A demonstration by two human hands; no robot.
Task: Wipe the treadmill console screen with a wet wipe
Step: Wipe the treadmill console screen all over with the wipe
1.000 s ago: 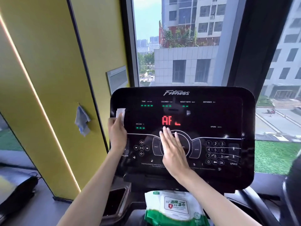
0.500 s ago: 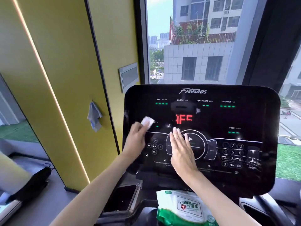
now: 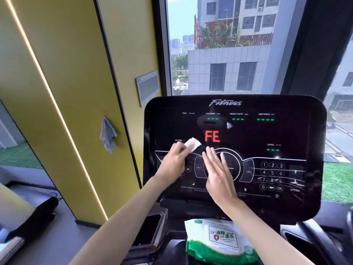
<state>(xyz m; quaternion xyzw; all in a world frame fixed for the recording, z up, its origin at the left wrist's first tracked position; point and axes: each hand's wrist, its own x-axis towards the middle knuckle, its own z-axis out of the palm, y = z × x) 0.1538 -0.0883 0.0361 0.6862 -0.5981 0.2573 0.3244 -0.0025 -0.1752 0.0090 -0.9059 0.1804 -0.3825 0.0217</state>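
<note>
The left hand (image 3: 174, 161) pinches one white wet wipe (image 3: 192, 144) against the console screen (image 3: 286, 134), beside the red "FE". Just right of it, the right hand (image 3: 219, 173) lies flat, fingers together, covering the round centre control. Below both wrists sits one wipes pack (image 3: 219, 241), its bottom cut off.

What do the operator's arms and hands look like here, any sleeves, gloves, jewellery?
Both are bare. The left hand and right hand wear no gloves, and no rings show on the fingers. Neither wrist carries a watch or band. Both forearms are uncovered to the bottom edge of the frame, so no sleeve is visible. No markings, straps or cables show on either arm.
</note>
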